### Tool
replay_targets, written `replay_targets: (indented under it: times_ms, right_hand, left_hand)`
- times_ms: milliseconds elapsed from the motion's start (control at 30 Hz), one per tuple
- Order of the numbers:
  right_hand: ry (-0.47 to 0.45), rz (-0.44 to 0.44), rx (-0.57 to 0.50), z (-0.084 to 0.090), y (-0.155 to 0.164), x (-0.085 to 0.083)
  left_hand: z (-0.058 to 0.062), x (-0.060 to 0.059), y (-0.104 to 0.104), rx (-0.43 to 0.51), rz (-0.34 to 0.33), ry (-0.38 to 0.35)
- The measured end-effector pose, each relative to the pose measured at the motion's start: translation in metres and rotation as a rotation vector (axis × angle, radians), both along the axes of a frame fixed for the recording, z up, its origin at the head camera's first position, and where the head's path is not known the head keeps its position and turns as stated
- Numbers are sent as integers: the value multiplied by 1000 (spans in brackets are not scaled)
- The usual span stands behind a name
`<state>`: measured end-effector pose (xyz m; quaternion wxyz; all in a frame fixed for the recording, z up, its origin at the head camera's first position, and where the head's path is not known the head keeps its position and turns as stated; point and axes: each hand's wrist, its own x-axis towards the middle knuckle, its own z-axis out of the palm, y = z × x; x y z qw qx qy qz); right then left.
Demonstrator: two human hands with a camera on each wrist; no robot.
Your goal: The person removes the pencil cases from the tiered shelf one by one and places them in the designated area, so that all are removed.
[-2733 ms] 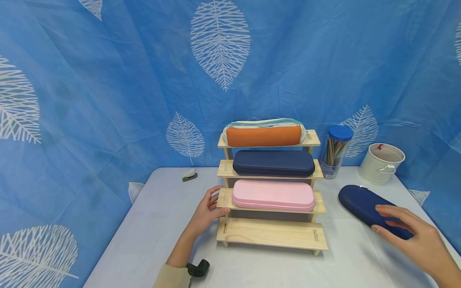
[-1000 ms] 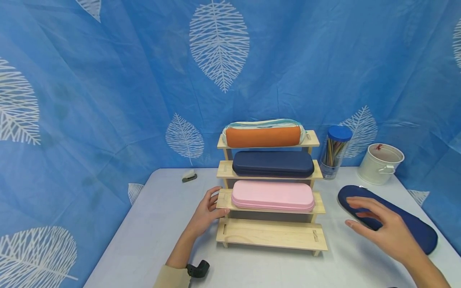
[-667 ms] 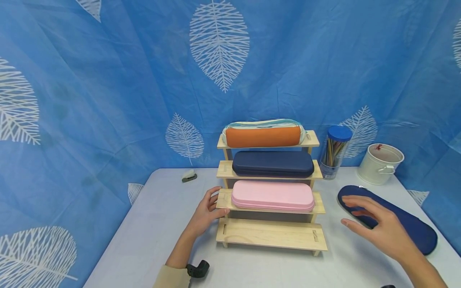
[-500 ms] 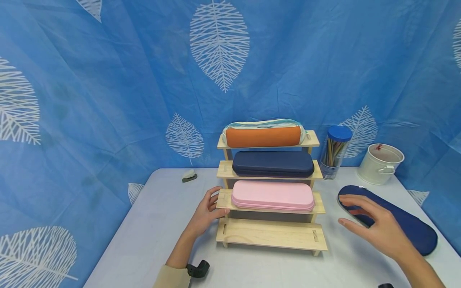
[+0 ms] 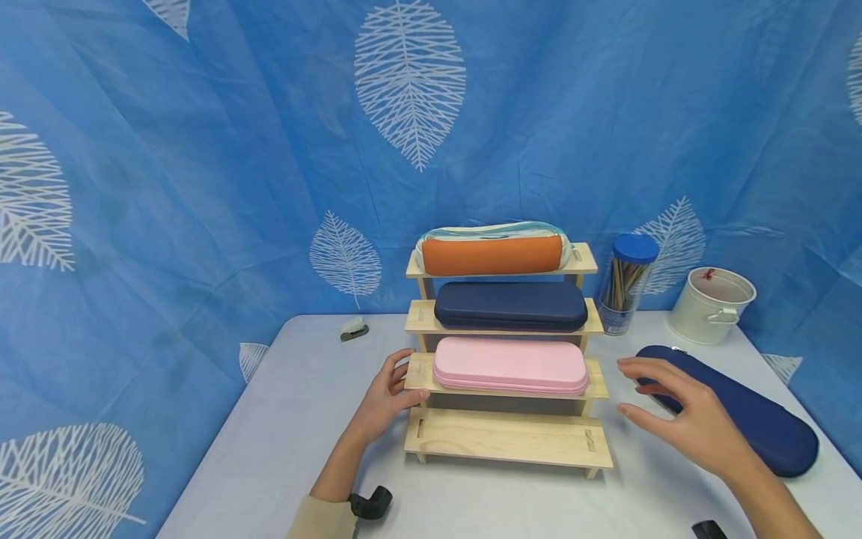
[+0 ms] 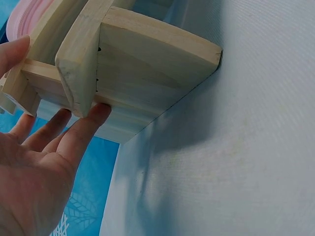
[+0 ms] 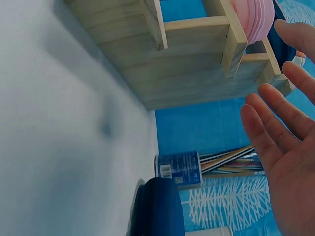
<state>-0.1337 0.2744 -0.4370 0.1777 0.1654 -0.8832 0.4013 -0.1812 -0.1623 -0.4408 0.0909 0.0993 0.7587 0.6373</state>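
pale wood is resting under the left hand [image 5: 386,393], whose straight fingers are pressing the end of the tiered rack [image 5: 505,442]. right hand [image 5: 680,419] is hovering spread and holding nothing, just off the rack's right end, with the loose navy case [image 5: 741,412] lying on the table [image 5: 283,449] just behind it. judging from this, bracing the rack firmly is helping; any grasp should be taking the case across its middle.

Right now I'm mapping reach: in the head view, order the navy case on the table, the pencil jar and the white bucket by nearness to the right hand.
1. Navy case on the table, just beside the right hand.
2. Pencil jar, behind, by the shelf.
3. White bucket, back right corner.
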Motion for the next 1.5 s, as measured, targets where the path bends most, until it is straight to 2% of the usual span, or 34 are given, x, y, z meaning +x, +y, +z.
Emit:
replay_targets:
  times_ms: [100,300,367,800,1067,1333,1500]
  right_hand:
    - [-7,-3,4,1,-2,-1]
    - [-33,-18,20,4,-9,-3]
    - [-33,-11,21,5,-11,-4]
    - [-3,67,-17,7,-23,-11]
    - [55,75,-5,12,-37,-13]
    - [35,94,-8,10,-46,-17]
    - [22,103,-23,12,-54,-18]
  left_hand:
    - [-3,-2,-1,-1,2,-4]
    - [-25,-13,-5,17,5,-9]
    - [-29,-15,-6,25,4,-3]
    - [-33,-13,-5,51,-8,20]
    - [-30,-13,-5,46,-9,-7]
    - [-3,-1,-1,10,-13,6]
    - [0,1,0,5,-4,13]
